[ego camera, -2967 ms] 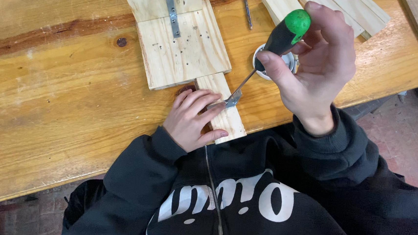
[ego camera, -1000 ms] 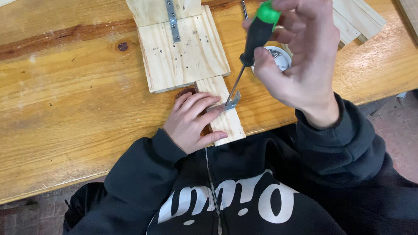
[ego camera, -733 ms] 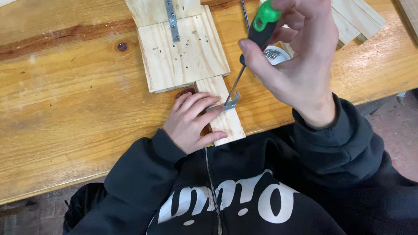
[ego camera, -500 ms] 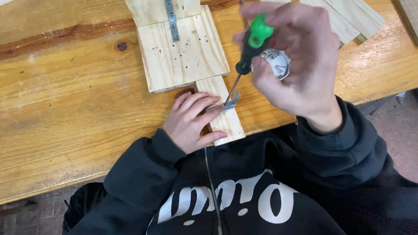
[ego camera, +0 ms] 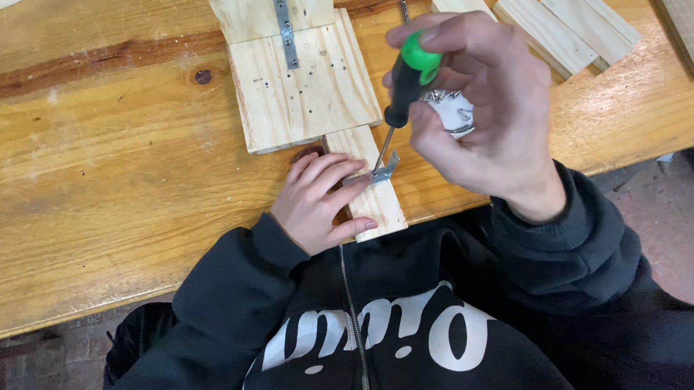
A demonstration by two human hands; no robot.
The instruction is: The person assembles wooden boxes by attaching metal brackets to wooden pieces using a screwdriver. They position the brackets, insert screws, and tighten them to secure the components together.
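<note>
A screwdriver with a green-capped black handle and a thin steel shaft (ego camera: 401,85) is gripped in the right hand (ego camera: 483,115), whose fingers are clamped around the handle, the thumb pressed on one side and the forefinger curled over the green cap. The shaft slants down from the fingers, and its tip is set against a small bent metal corner bracket (ego camera: 383,171). The bracket is seated on a narrow pale pine strip (ego camera: 372,190), just below the right fingertips.

The strip is pinned to the varnished wooden workbench (ego camera: 81,160) by the left hand (ego camera: 314,201); its fingers are spread flat and together over the wood, the fingertips just beside the bracket and the thumb laid along the strip's near end. Nothing is enclosed by that hand; it is only pressed down.

Just beyond the left fingertips, touching the far end of the strip, a wide pine board assembly with rows of small holes (ego camera: 298,77) is seen, with a flat grey metal mending plate (ego camera: 284,29) fixed across its joint. Behind the right fingers a small round white container of screws (ego camera: 453,113) is partly hidden. Farther past the right hand, several loose pine offcuts (ego camera: 570,27) are laid on the bench.
</note>
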